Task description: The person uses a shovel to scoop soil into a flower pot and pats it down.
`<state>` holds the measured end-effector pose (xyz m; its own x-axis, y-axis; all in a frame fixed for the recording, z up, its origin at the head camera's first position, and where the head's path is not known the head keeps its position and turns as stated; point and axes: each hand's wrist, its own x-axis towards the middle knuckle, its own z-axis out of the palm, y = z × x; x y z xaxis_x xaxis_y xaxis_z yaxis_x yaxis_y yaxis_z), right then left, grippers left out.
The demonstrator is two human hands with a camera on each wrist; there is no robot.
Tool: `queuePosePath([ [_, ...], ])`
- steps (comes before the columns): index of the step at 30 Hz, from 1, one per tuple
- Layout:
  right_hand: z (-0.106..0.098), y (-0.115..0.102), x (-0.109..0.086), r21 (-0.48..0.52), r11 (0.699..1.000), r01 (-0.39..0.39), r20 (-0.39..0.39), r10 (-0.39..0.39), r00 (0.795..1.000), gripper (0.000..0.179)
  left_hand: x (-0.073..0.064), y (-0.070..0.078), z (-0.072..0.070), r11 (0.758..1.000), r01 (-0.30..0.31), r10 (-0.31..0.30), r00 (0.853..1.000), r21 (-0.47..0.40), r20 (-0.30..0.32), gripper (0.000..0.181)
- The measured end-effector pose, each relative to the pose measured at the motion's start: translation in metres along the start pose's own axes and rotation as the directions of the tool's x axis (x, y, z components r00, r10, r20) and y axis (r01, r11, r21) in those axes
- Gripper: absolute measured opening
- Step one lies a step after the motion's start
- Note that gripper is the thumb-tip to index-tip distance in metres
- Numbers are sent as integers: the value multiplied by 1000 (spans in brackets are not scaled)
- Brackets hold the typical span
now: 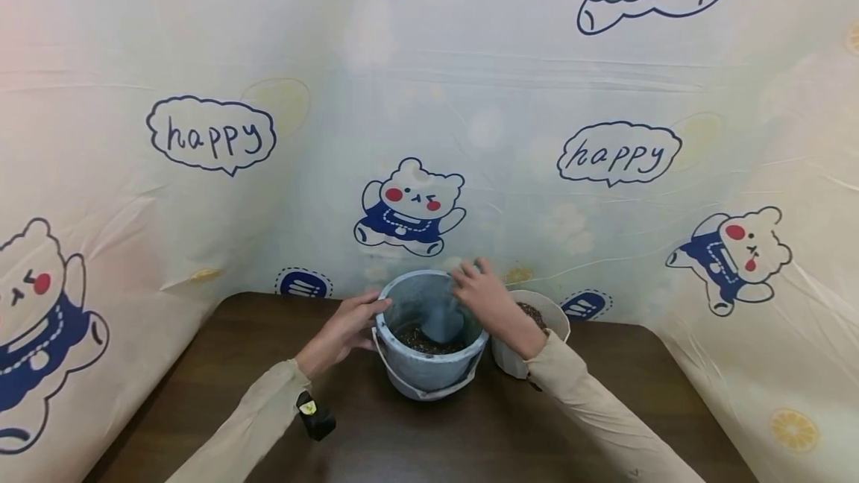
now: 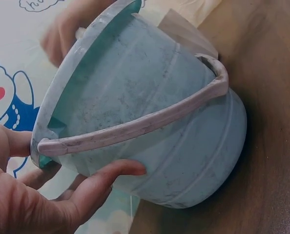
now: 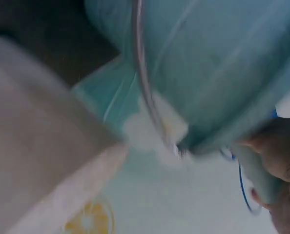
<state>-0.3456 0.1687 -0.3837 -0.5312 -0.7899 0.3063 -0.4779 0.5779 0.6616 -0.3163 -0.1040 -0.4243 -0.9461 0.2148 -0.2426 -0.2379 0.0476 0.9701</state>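
A light-blue bucket [image 1: 429, 371] with dark soil [image 1: 429, 340] in its bottom stands on the table. My left hand [image 1: 345, 326] holds its left side at the rim; in the left wrist view one finger lies along the outer wall, below the end of the pale carrying handle [image 2: 135, 127]. Above the right rim, my right hand [image 1: 493, 304] grips a blue-green tool handle [image 3: 257, 170], seen blurred in the right wrist view. Inside the bucket, the broad blue blade of a shovel [image 1: 443, 321] slants down to the soil.
A white pot [image 1: 513, 360] containing brown, grainy material [image 1: 532, 313] stands close on the right of the bucket, partly behind my right forearm. The dark wooden table [image 1: 403, 446] ends at a printed cloth backdrop [image 1: 496, 222] behind and at both sides.
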Motion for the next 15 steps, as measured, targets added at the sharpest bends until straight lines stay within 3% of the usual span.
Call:
queuePosePath([
  [3, 8, -8, 8, -55, 997, 55, 55, -52, 997, 21, 1, 1, 2, 1000, -6, 6, 1000, 4, -3, 57],
  [8, 15, -13, 15, -115, 992, 53, 34, -49, 998, 31, 2, 0, 1, 1000, -22, 23, 1000, 10, -11, 57],
  [15, 19, -13, 15, -26, 999, 26, 12, -26, 1000, 37, 0, -1, 1, 999, -31, 31, 1000, 10, 0, 57],
])
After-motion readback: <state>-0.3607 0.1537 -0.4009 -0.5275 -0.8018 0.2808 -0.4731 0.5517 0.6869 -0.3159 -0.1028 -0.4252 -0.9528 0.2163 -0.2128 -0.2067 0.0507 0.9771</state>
